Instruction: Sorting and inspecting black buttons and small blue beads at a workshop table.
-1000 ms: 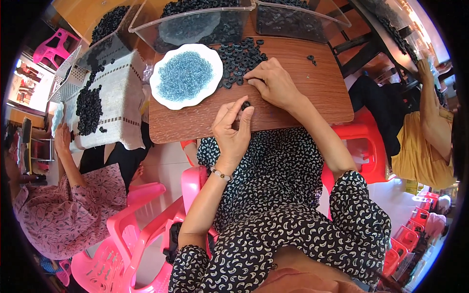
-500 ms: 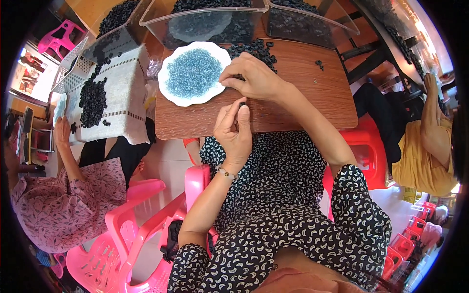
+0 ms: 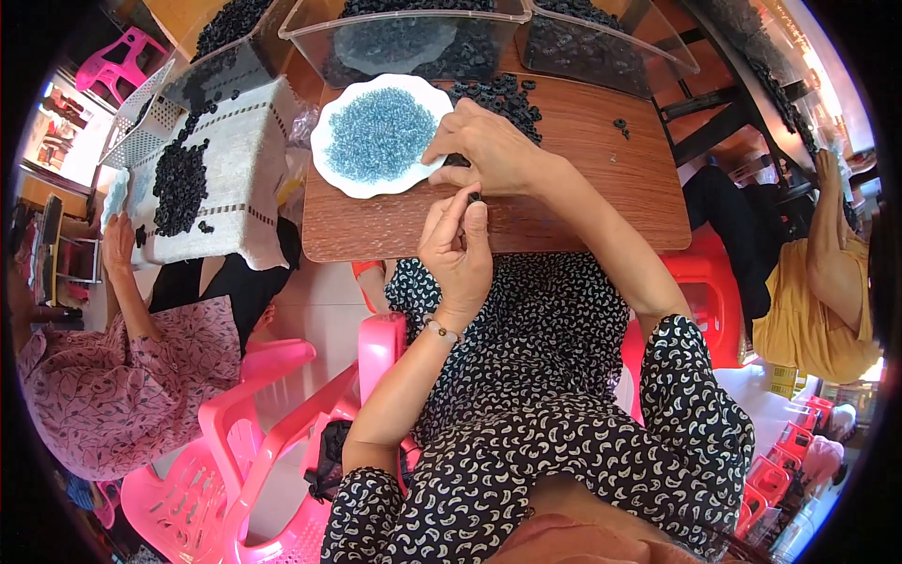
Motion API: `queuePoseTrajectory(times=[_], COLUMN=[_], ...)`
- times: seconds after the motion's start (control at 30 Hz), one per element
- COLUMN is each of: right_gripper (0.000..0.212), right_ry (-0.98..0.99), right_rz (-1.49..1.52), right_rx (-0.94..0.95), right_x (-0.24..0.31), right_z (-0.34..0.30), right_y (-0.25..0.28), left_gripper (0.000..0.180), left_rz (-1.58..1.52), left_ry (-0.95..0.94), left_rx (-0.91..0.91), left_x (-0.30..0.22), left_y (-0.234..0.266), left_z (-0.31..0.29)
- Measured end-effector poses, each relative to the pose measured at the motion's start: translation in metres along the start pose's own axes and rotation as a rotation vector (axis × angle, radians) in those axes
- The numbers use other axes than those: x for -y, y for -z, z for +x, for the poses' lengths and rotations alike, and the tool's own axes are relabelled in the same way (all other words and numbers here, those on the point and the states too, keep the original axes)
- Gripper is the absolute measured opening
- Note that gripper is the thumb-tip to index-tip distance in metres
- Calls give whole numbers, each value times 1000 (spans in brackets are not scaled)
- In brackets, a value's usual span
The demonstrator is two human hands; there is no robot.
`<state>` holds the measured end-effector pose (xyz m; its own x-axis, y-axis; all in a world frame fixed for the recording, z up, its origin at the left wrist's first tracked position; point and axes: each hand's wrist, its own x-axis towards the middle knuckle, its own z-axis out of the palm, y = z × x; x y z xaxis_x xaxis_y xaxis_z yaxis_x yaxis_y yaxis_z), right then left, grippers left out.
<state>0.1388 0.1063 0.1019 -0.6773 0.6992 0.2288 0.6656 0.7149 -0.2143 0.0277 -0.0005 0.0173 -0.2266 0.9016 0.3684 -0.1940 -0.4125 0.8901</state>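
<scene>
My left hand (image 3: pixel 458 258) is raised at the table's near edge, its thumb and index finger pinching a small black ring-like part (image 3: pixel 474 197). Just above it, my right hand (image 3: pixel 493 150) curls beside the right rim of a white scalloped plate (image 3: pixel 319 155). Its thumb and index finger bend toward each other; whatever they hold is too small to make out. Many tiny clear bluish pieces (image 3: pixel 381 134) cover the plate. Behind my right hand, a loose pile of black parts (image 3: pixel 503 99) lies on the brown wooden table (image 3: pixel 601 197).
Clear plastic bins (image 3: pixel 404 47) of black parts line the far edge. A few stray parts (image 3: pixel 621 127) lie at the table's right. On the left, a co-worker's hand (image 3: pixel 118 244) is by a cloth-covered table (image 3: pixel 230 169) with black parts. Another person (image 3: pixel 817 291) sits at right.
My right hand has come slightly down and right, its thumb now close to my left fingertips. My left hand still pinches the black part. The whole view has shifted a little.
</scene>
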Motion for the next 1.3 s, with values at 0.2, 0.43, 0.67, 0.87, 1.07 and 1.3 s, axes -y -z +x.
queuePoseTrajectory(times=[0.2,0.43,0.67,0.87,1.07,1.3], right_gripper=[15,9,13,15,14,14], right_ry=[70,12,-297,-229,-167,-278], right_rz=[3,103,696,771,502,580], right_rx=[-96,-167,-133,-63,-11,110], right_x=[-8,-9,0,12,15,20], right_z=[-4,-13,-46,-73,-78,-79], right_y=[-8,-11,27,45,58,62], left_gripper=[28,29,34,32,31,29], left_rz=[-68,-67,-15,53,145,181], left_ry=[9,15,22,-45,-231,-249], left_rx=[-10,-2,1,40,88,148], left_x=[0,0,-2,0,0,2], left_y=[-4,-2,-2,-2,-5,-5], left_z=[0,0,-1,-3,0,-5])
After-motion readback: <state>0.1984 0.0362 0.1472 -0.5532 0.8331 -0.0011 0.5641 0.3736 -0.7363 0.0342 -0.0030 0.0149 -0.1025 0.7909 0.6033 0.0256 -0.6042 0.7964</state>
